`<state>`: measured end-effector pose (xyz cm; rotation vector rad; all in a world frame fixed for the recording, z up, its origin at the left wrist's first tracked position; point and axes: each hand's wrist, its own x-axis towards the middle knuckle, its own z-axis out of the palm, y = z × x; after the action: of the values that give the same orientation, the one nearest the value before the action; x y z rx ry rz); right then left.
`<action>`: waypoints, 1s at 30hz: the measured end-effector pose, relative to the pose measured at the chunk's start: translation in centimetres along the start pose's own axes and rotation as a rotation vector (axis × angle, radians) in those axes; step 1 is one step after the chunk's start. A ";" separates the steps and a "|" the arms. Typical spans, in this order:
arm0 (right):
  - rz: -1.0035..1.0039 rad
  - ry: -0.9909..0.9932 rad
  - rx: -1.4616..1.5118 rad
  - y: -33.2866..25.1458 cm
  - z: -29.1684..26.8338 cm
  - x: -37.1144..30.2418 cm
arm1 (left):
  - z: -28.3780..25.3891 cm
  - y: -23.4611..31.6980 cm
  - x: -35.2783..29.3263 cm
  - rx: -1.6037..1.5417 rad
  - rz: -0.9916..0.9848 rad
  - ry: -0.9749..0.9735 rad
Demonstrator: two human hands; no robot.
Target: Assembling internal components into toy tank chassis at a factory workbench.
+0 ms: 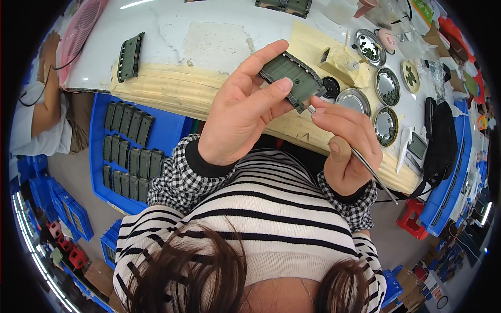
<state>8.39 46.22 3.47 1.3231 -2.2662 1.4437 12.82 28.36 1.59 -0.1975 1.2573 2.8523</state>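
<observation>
My left hand [245, 101] is closed around a green model tank hull [297, 75], with dark tracks along its long sides. The thumb presses on the hull's flat face and the index finger stretches along its far end. At the hull's near right corner, my right hand [352, 138] grips a slim metal tool [373, 175]. One end of this tool points at the corner while its shaft slants down to the right, past the palm. The fingertips cover the working end, so I cannot tell whether it touches the hull.
Round metal tins [387, 86] of small green parts stand on the right of the table. A yellowish block [344, 68] is behind my right hand. Another tracked hull [130, 57] lies at the left. Below it, a blue crate [99, 172] holds several similar pieces. A person's arm [47, 107] is at far left.
</observation>
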 end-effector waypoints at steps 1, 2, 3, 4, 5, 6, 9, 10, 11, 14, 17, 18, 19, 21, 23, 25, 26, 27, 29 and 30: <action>0.001 0.000 0.001 0.0 0.0 0.0 | 0.0 0.0 0.0 0.003 -0.001 -0.002; 0.000 -0.002 -0.005 0.0 -0.1 0.0 | 0.0 0.0 0.0 0.006 -0.003 -0.004; -0.001 -0.004 -0.011 0.0 -0.1 -0.1 | 0.0 -0.1 0.1 0.008 -0.004 -0.006; -0.001 -0.006 -0.018 0.0 -0.1 -0.1 | -0.1 -0.1 0.1 0.011 -0.010 -0.012; -0.003 0.009 0.022 0.1 -0.2 -0.1 | -0.2 -0.1 0.1 0.014 -0.016 -0.018; -0.006 0.025 0.062 0.2 -0.2 -0.1 | -0.3 0.0 0.1 0.018 -0.021 -0.024; 0.019 0.134 0.180 1.0 -0.6 -0.9 | 0.0 0.3 0.0 0.031 -0.019 -0.041; 0.049 0.182 0.210 1.1 -0.7 -1.1 | 0.0 0.6 0.1 0.035 -0.032 -0.053; 0.078 0.231 0.240 1.1 -0.8 -1.2 | -0.1 0.8 0.1 0.040 -0.046 -0.065; 0.111 0.196 0.114 0.9 -1.2 -0.2 | -0.6 1.5 0.2 0.057 -0.125 -0.153; 0.046 -0.014 -0.157 0.6 -1.9 1.6 | -1.4 2.2 0.4 0.051 -0.217 -0.272; 0.013 -0.038 -0.130 1.2 -1.7 1.7 | -1.6 2.3 0.5 0.044 -0.246 -0.313; -0.001 -0.056 -0.128 1.3 -1.6 1.8 | -1.6 2.4 0.5 0.031 -0.266 -0.329; -0.028 -0.093 -0.124 1.3 -1.4 2.0 | -1.7 2.5 0.4 0.008 -0.308 -0.358; -0.037 -0.063 -0.142 1.4 -1.2 1.9 | -1.7 2.4 0.3 0.008 -0.308 -0.356; -0.024 -0.040 -0.127 1.4 -1.1 1.8 | -1.7 1.8 0.3 -0.031 -0.288 -0.353; -0.028 -0.017 -0.143 1.5 -0.9 1.7 | -1.8 1.4 0.1 -0.070 -0.270 -0.351; -0.029 0.004 -0.163 1.5 -0.8 1.6 | -1.5 1.0 0.1 -0.112 -0.253 -0.351; -0.028 0.039 -0.173 1.4 -0.7 1.7 | -0.3 0.4 -0.2 -0.220 -0.203 -0.322; -0.026 0.052 -0.164 1.3 -0.6 1.8 | 0.2 0.0 -0.3 -0.263 -0.173 -0.303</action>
<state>6.14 45.86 3.90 1.2467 -2.2702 1.2391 13.10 28.50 1.71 0.1141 0.7716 2.7530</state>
